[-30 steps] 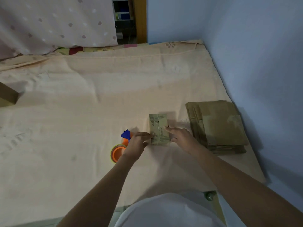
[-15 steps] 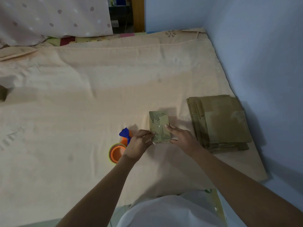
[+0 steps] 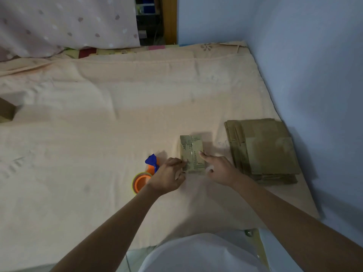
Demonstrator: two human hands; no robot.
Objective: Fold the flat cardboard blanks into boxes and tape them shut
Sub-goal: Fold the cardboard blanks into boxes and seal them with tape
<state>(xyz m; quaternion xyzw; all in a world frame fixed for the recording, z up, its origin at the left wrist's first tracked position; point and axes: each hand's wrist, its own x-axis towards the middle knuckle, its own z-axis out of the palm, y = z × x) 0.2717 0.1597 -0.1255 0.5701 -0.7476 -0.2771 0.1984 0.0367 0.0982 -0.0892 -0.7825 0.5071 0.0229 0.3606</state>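
A small folded cardboard box (image 3: pixel 191 152) with printed text and shiny tape along its top lies on the peach bedsheet (image 3: pixel 98 134). My left hand (image 3: pixel 169 176) holds the box's near left edge with curled fingers. My right hand (image 3: pixel 218 168) presses its straight index finger on the box's top right, thumb at the near right corner. An orange and blue tape dispenser (image 3: pixel 145 174) lies just left of my left hand. A stack of flat cardboard blanks (image 3: pixel 263 150) sits to the right of the box.
A blue wall (image 3: pixel 314 75) runs along the right side of the bed. A dotted pink cloth (image 3: pixel 59 26) lies at the far left. A brown cardboard piece (image 3: pixel 6 111) shows at the left edge. The bed's near edge is just in front of my body.
The view has shifted slightly. My right index finger has moved up along the box's top, and my left hand stays at the near left edge.
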